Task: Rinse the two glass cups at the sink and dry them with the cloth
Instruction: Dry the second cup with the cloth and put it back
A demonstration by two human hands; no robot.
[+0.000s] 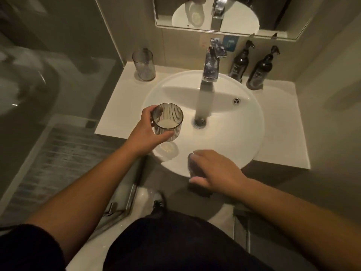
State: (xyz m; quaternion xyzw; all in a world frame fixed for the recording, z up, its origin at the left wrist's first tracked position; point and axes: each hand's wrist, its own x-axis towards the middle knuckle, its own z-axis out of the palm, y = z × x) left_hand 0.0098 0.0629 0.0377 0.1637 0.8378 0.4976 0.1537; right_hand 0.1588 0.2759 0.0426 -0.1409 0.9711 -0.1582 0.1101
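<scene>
My left hand (145,132) grips a ribbed, smoky glass cup (168,122) upright over the left side of the white sink basin (244,137), left of the running water. A second ribbed glass cup (144,64) stands on the counter at the back left. My right hand (213,171) rests on the basin's front rim, its fingers curled over a dark folded cloth (193,167) that is mostly hidden beneath it. Water streams from the chrome tap (212,61) down to the drain (200,122).
Two dark pump bottles (241,61) (260,69) stand on the white counter (281,122) at the back right. A mirror (224,14) hangs above the tap. A glass shower partition (58,65) is on the left. My legs and a shoe are below the basin.
</scene>
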